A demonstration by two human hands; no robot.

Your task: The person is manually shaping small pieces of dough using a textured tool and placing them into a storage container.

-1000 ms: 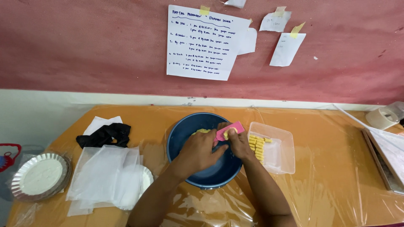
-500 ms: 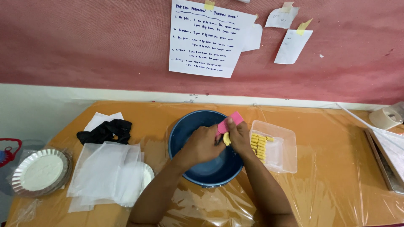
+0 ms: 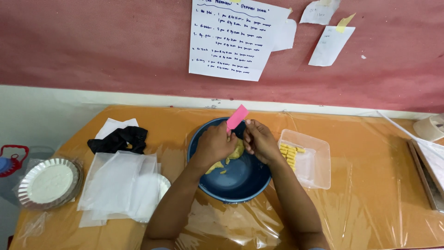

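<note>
A dark blue bowl (image 3: 240, 185) stands on the orange plastic-covered table (image 3: 370, 194). Both my hands meet over its far side. My left hand (image 3: 213, 144) pinches the lower end of a pink card (image 3: 237, 116), which sticks up and to the right. My right hand (image 3: 260, 141) curls against a lump of yellow dough (image 3: 237, 151) held between the two hands. Small yellow dough scraps (image 3: 215, 166) lie in the bowl under my left hand.
A clear plastic box (image 3: 319, 176) with short yellow dough sticks (image 3: 289, 153) sits right of the bowl. To the left lie white sheets (image 3: 122, 185), a black cloth (image 3: 118, 139) and foil plates (image 3: 48, 183). A tape roll (image 3: 430, 127) and a tray edge (image 3: 423, 176) are at the right.
The pink card has risen from lying low over the bowl to standing upright between my fingertips. Both hands have lifted slightly and the dough lump now shows between them.
</note>
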